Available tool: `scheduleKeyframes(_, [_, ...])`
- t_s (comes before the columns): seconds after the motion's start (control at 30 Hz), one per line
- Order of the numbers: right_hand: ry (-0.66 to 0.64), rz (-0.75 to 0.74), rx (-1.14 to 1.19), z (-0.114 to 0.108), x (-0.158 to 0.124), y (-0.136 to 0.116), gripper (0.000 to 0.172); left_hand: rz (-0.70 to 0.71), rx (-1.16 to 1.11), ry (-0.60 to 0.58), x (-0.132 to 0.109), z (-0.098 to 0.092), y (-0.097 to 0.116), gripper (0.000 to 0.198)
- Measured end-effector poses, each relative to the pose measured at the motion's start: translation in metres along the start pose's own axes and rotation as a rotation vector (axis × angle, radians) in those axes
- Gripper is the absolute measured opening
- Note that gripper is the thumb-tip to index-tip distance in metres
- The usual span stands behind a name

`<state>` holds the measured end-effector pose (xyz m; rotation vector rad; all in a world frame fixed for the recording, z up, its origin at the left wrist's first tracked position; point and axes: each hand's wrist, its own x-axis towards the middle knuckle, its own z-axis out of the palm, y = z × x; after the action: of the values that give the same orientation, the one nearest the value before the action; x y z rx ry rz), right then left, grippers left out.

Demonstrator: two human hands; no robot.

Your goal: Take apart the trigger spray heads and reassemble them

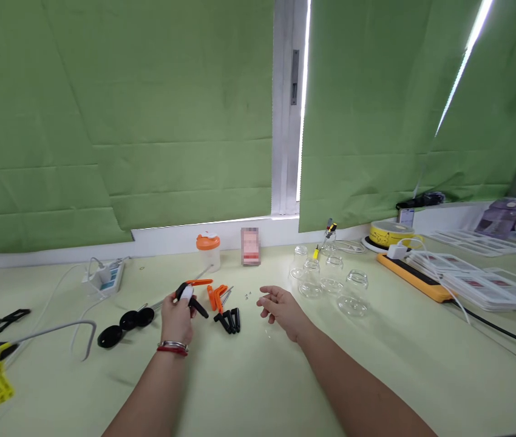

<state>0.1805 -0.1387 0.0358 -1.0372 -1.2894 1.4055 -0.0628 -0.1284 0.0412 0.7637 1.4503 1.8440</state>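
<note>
My left hand (177, 318) is wrapped round a black handle-like piece (200, 308), with a white part under the thumb. A thin rod and an orange piece (200, 282) show beside that hand. My right hand (281, 311) hovers over the table with its fingers apart and nothing visible in them. A few tiny metal bits (247, 295) lie just left of its fingertips. Between the hands are orange clips (218, 297) with thin metal pins, and several black pieces (229, 321). Black round discs (129, 320) on rods lie left of my left hand.
An orange-lidded jar (208, 254) and a small upright card stack (251, 247) stand at the back. Several upturned glasses (352, 294) are right of centre. An orange power strip (415, 278), plastic trays and cables lie farther right; a white power strip (115, 277) and cables are left.
</note>
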Motion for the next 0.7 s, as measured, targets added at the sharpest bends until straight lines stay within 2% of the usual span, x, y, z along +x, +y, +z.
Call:
scheduleKeyframes(0.1, [-0.031, 0.001, -0.018, 0.0, 0.0, 0.003, 0.04, -0.016, 0.072, 0.141, 0.019, -0.01, -0.008, 0.033])
scheduleKeyframes(0.2, [-0.052, -0.001, -0.032, 0.001, 0.0, 0.005, 0.037, -0.036, 0.173, 0.188, 0.024, -0.016, -0.012, 0.035])
scheduleKeyframes(0.5, [-0.047, 0.006, -0.048, -0.002, 0.003, 0.008, 0.034, -0.132, 0.386, 0.145, 0.034, -0.023, -0.019, 0.041])
scheduleKeyframes(0.7, [-0.051, 0.003, -0.056, -0.001, 0.003, 0.008, 0.031, -0.127, 0.512, 0.145, 0.042, -0.028, -0.023, 0.053])
